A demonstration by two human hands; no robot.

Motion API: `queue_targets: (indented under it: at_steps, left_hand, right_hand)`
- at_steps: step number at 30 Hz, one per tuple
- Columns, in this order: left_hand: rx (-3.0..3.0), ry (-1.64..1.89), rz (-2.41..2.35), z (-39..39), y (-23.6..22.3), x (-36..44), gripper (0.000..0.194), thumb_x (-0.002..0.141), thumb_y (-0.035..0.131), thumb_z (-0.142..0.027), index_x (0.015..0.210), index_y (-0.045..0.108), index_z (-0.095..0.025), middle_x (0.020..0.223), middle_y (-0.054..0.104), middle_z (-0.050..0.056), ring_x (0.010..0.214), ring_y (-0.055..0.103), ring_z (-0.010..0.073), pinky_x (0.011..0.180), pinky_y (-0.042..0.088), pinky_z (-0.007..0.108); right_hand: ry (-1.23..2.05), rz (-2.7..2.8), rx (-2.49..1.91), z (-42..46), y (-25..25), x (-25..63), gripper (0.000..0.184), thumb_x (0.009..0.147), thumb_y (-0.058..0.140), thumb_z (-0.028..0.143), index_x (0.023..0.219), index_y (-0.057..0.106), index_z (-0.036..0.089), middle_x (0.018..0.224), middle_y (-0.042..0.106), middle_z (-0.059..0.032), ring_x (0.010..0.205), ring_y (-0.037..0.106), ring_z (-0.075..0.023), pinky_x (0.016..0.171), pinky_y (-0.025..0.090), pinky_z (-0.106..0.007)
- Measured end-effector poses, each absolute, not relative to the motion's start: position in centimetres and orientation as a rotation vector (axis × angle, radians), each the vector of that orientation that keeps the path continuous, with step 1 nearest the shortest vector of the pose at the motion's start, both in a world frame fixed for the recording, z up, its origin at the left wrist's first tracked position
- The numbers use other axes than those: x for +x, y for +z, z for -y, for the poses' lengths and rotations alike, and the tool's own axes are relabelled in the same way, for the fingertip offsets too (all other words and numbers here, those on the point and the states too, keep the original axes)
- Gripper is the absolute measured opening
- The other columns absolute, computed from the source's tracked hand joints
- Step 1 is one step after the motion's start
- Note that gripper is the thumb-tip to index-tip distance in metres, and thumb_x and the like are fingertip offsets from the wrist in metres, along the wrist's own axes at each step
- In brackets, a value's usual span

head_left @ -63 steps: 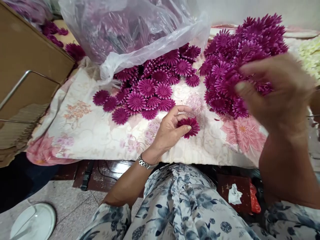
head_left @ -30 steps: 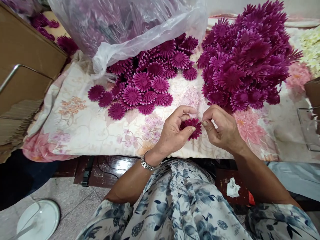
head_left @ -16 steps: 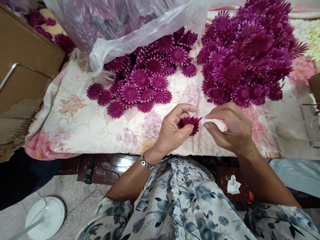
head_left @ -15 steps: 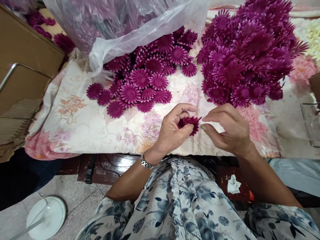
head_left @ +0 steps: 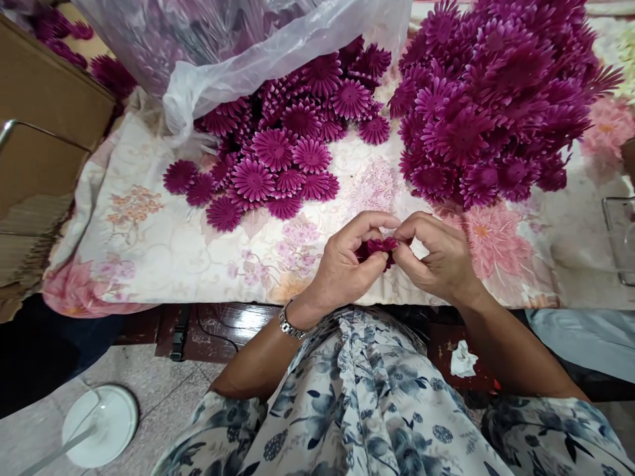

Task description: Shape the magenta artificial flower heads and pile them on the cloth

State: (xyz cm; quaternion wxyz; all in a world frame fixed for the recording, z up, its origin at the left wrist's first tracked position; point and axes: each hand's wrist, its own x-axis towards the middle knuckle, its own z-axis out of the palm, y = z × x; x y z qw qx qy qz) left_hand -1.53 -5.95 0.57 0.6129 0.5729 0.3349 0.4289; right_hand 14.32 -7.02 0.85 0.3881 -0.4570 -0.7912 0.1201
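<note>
A dark magenta artificial flower head is held over the near edge of the table, partly hidden by my fingers. My left hand is closed on it, thumb in front and index finger arched above. From the other side my right hand pinches the flower's right edge between thumb and index finger. Beyond my hands lies a loose pile of flat magenta flower pieces. To the right rises a taller heap of fuller magenta flowers.
A clear plastic bag lies over the back of the left pile. Floral cloth covers the table. At the left edge stands a cardboard box. A white round base is on the floor, and crumpled tissue lies below the table.
My right hand has moved left and now grips the flower's edge, where before it was just apart from it. My left hand keeps its hold. The view has shifted slightly.
</note>
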Motion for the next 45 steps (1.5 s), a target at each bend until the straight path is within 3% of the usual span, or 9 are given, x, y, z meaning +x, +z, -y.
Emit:
queue_targets:
  at_steps: [13, 17, 20, 27, 31, 36, 39, 42, 45]
  left_hand:
    - [0.996, 1.009, -0.715, 6.5, 0.9, -1.1, 0.034, 0.069, 0.058, -0.006, 0.099, 0.050, -0.019, 0.060, 0.048, -0.009, 0.048, 0.044, 0.0036, 0.047, 0.038, 0.016]
    - [1.023, 0.980, -0.711, 7.0, 1.0, -1.8, 0.038, 0.073, 0.060, -0.009, 0.107, 0.049, -0.022, 0.065, 0.050, -0.007, 0.051, 0.045, 0.0043, 0.048, 0.037, 0.016]
    - [1.017, 0.955, -0.679, 6.8, 0.7, -2.1, 0.043, 0.073, 0.065, -0.015, 0.112, 0.048, -0.022, 0.065, 0.051, -0.007, 0.050, 0.045, 0.0044, 0.048, 0.037, 0.016]
    - [1.003, 0.929, -0.762, 6.2, 0.2, -2.1, 0.035, 0.070, 0.070, -0.018, 0.101, 0.054, -0.018, 0.066, 0.051, -0.005, 0.052, 0.045, 0.0046, 0.047, 0.036, 0.018]
    - [1.108, 0.932, -0.783, 6.4, 0.5, -1.8, 0.035, 0.071, 0.066, -0.016, 0.103, 0.052, -0.018, 0.064, 0.050, -0.006, 0.052, 0.045, 0.0051, 0.050, 0.038, 0.019]
    - [1.260, 0.940, -0.778, 6.8, 0.5, -1.5, 0.034, 0.074, 0.058, -0.010, 0.106, 0.050, -0.019, 0.069, 0.053, -0.004, 0.058, 0.049, 0.0066, 0.055, 0.041, 0.019]
    - [1.333, 0.923, -0.794, 7.0, 0.4, -1.6, 0.034, 0.075, 0.056, -0.010, 0.108, 0.050, -0.020, 0.071, 0.053, -0.004, 0.060, 0.050, 0.0072, 0.055, 0.041, 0.020]
    - [1.373, 0.918, -0.805, 7.0, 0.2, -1.7, 0.035, 0.075, 0.055, -0.008, 0.107, 0.051, -0.019, 0.072, 0.055, -0.003, 0.063, 0.051, 0.0077, 0.056, 0.041, 0.020]
    - [1.356, 0.909, -0.813, 7.0, 0.2, -1.7, 0.034, 0.074, 0.055, -0.008, 0.106, 0.051, -0.019, 0.070, 0.054, -0.004, 0.061, 0.050, 0.0074, 0.055, 0.040, 0.020]
  right_hand:
    - [0.482, 1.611, -1.407, 8.0, -0.2, 13.4, 0.012, 0.078, 0.051, 0.010, 0.071, 0.051, 0.019, 0.064, 0.051, 0.0048, 0.054, 0.043, -0.0070, 0.052, 0.034, -0.023]
    - [0.238, 1.479, -1.477, 7.3, 0.0, 15.0, 0.012, 0.082, 0.049, 0.013, 0.072, 0.052, 0.020, 0.063, 0.050, 0.0045, 0.053, 0.044, -0.0084, 0.050, 0.033, -0.024]
    - [0.038, 1.692, -1.541, 7.1, 0.4, 16.6, 0.011, 0.082, 0.054, 0.017, 0.072, 0.053, 0.020, 0.066, 0.054, 0.0017, 0.059, 0.049, -0.0111, 0.055, 0.037, -0.027]
    - [-0.370, 1.945, -1.855, 8.1, 0.3, 21.5, 0.016, 0.084, 0.057, 0.026, 0.069, 0.053, 0.023, 0.067, 0.052, -0.0046, 0.068, 0.047, -0.0196, 0.065, 0.031, -0.034]
    - [-0.150, 1.987, -1.787, 8.3, 0.5, 20.7, 0.007, 0.082, 0.058, 0.025, 0.078, 0.056, 0.021, 0.074, 0.055, -0.0052, 0.074, 0.051, -0.0208, 0.069, 0.037, -0.035]
    - [0.597, 1.927, -1.403, 8.1, 1.5, 17.1, 0.014, 0.085, 0.058, 0.029, 0.097, 0.059, 0.020, 0.087, 0.062, -0.0041, 0.076, 0.057, -0.0149, 0.069, 0.046, -0.030]
    - [0.939, 1.859, -1.301, 7.8, 1.7, 16.2, 0.015, 0.086, 0.059, 0.033, 0.092, 0.061, 0.019, 0.081, 0.064, -0.0019, 0.070, 0.058, -0.0117, 0.063, 0.046, -0.025]
    - [0.962, 1.758, -1.348, 7.6, 1.6, 16.0, 0.013, 0.085, 0.059, 0.027, 0.076, 0.058, 0.018, 0.066, 0.058, 0.0020, 0.060, 0.051, -0.0085, 0.057, 0.041, -0.023]
    - [0.918, 1.737, -1.355, 7.7, 1.2, 15.8, 0.011, 0.082, 0.058, 0.018, 0.071, 0.055, 0.018, 0.063, 0.054, 0.0033, 0.058, 0.048, -0.0079, 0.056, 0.038, -0.023]
